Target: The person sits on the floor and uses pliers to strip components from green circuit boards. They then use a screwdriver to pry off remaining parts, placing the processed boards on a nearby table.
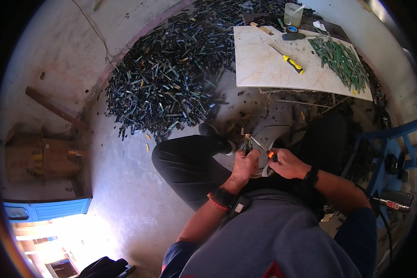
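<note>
My left hand is closed around a small dark strip-like piece that stands up from the fist, its upper end lighter and coppery. In my right hand is a screwdriver with an orange and black handle. Its thin metal shaft slants up and left toward the top of the piece; whether the tip touches it is too small to tell. Both hands are close together above my lap, between my knees. The lower part of the piece is hidden by the left fingers.
A huge heap of dark strips covers the floor ahead. On a white board lie a yellow and black screwdriver, green strips and a blue tape roll. At right are a blue chair and a metal-barrelled tool.
</note>
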Demonstrator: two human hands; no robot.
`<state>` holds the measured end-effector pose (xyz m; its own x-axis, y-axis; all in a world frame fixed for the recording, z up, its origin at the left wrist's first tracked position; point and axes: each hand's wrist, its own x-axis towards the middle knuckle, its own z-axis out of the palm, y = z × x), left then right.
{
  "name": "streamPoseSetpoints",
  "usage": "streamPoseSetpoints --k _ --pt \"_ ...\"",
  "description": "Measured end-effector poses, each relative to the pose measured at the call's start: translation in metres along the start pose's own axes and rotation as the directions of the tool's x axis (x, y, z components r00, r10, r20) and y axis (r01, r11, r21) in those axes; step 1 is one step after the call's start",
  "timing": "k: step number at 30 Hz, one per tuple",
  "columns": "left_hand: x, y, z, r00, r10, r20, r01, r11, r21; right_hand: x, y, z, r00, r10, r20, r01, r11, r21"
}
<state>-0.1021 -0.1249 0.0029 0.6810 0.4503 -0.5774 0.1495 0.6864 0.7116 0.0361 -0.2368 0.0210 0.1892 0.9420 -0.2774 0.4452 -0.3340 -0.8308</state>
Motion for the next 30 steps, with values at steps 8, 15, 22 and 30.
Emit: streamPoseSetpoints --k 8,15,22,30 --pt "-0.018 0.012 -0.004 0.933 -0.176 0.313 0.248 0.946 -0.210 -0.003 -0.002 -0.019 0.905 0.087 0.416 -0.281 0.857 0.432" --pt "-0.027 0.014 -0.008 0.891 -0.169 0.422 0.305 0.910 -0.281 -0.013 -0.003 -0.016 0.782 -0.009 0.623 -0.566 0.408 0.716" --pt "-0.036 0.014 -0.006 0.797 -0.159 0.583 0.448 0.803 -0.394 -0.017 0.004 -0.011 0.661 -0.223 0.717 -0.684 0.214 0.697" --pt "-0.032 0.012 -0.002 0.800 -0.154 0.580 0.439 0.809 -0.390 -0.020 0.016 -0.012 0.645 -0.281 0.711 -0.702 0.150 0.696"
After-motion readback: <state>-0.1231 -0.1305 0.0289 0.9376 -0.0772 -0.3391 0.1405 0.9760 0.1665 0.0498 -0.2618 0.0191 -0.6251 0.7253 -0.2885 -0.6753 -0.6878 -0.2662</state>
